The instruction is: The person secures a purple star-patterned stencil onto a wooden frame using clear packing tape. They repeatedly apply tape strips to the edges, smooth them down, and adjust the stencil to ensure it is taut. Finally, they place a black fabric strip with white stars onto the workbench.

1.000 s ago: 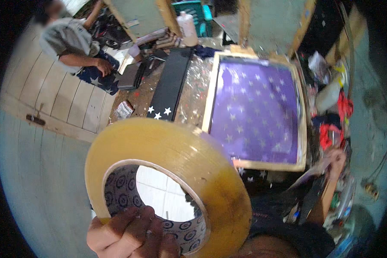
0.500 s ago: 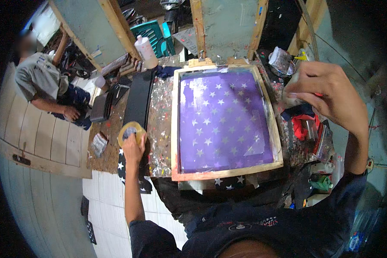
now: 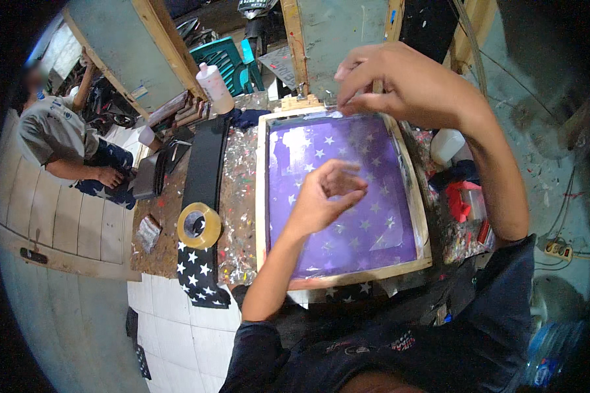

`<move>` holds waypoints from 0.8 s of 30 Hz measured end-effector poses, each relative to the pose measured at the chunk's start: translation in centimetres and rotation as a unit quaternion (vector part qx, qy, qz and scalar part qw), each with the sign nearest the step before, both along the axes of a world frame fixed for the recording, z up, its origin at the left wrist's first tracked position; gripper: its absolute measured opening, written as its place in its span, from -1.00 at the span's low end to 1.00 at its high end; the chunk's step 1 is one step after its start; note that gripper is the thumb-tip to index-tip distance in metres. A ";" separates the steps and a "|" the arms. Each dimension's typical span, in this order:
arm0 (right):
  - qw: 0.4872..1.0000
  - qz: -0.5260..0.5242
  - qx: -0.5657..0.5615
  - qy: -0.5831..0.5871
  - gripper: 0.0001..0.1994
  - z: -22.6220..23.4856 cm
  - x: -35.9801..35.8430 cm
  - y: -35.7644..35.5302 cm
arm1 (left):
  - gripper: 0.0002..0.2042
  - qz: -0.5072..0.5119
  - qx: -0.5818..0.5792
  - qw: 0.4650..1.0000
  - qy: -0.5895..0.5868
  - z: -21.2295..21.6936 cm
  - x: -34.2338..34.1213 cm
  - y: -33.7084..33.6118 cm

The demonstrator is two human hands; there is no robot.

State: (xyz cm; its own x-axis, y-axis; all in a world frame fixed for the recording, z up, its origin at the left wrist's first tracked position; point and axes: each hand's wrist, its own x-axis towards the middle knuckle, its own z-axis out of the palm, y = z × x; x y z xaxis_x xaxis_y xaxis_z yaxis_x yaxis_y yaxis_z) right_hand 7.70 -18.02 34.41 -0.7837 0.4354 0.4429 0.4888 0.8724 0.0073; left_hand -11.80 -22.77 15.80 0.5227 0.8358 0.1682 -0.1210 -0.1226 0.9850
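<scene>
Purple mesh with white stars fills one wood-framed printing screen (image 3: 342,196), flat on a paint-spattered bench (image 3: 237,196). One left hand (image 3: 321,200) hovers over its centre, fingers curled, holding nothing visible. One right hand (image 3: 400,82) pinches at the far frame edge (what it grips cannot be told). One tape roll (image 3: 198,224) lies beside one black starred cloth (image 3: 200,272).

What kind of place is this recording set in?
Likely a small screen-printing workshop: a wood-framed purple screen with a star pattern, a paint-spattered table, and star-printed dark cloth beside a tape roll.
</scene>
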 end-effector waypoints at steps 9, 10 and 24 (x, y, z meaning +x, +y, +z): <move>0.882 -0.228 -0.321 0.258 -0.78 -14.7 11.3 10.6 | -0.82 0.045 -0.164 0.982 0.088 -5.7 -6.7 12.3; 0.860 -0.233 -0.357 0.282 -0.79 -16.9 12.2 11.5 | -0.85 0.068 -0.179 0.979 0.072 -6.6 -6.9 14.1; 0.858 -0.294 -0.348 0.236 -0.70 -32.4 16.4 19.3 | -0.93 0.194 -0.044 0.947 0.254 -15.6 -6.0 29.2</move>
State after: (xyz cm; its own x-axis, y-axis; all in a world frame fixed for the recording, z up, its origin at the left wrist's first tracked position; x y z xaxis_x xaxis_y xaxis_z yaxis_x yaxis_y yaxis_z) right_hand 24.09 1.23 1.99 -0.1430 0.9821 0.1230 0.6501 0.1869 -0.7365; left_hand -17.82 6.43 0.25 0.1681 0.9805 -0.1014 0.4079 0.0244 0.9127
